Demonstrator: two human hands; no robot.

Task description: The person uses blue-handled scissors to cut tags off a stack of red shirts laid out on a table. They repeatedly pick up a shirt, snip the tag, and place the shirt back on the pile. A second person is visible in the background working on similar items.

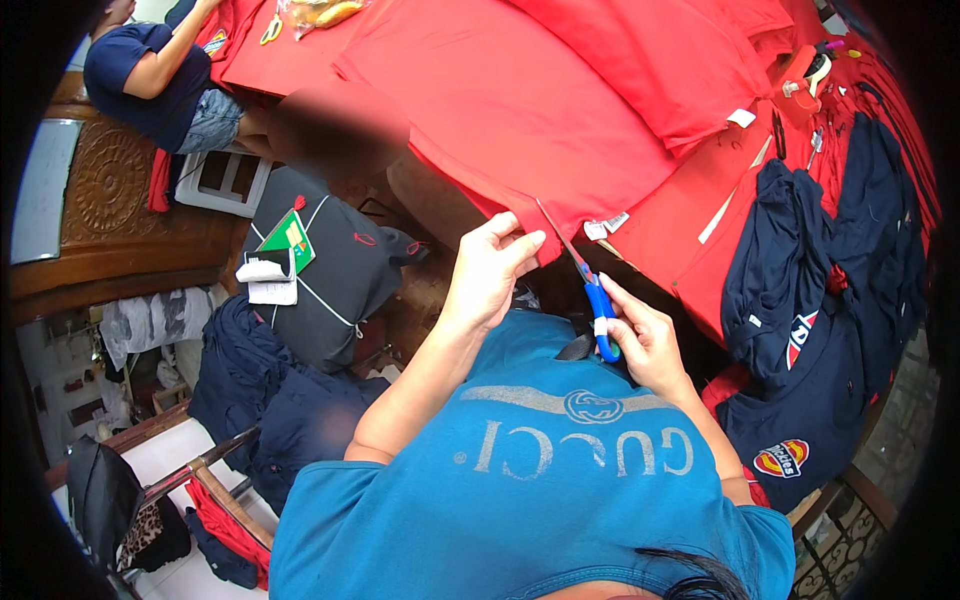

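Observation:
A large red garment [530,130] lies spread over the table in front of me, its near edge hanging toward my body. My left hand [490,265] pinches this edge between thumb and fingers. My right hand [645,340] grips a pair of scissors [599,305] by the blue handles. Their blades point up and away from me, beside my left fingertips and against the red cloth. Whether the blades are parted I cannot tell. Just right of the blade tips, small white labels [605,227] stick out from the garment's edge.
More red cloth [650,70] is piled across the table. Navy garments [790,260] hang at the right; others [280,390] lie heaped at the left. A dark tied bundle [320,260] stands left of me. Another person [150,75] stands at the far left, near yellow-handled scissors [271,29].

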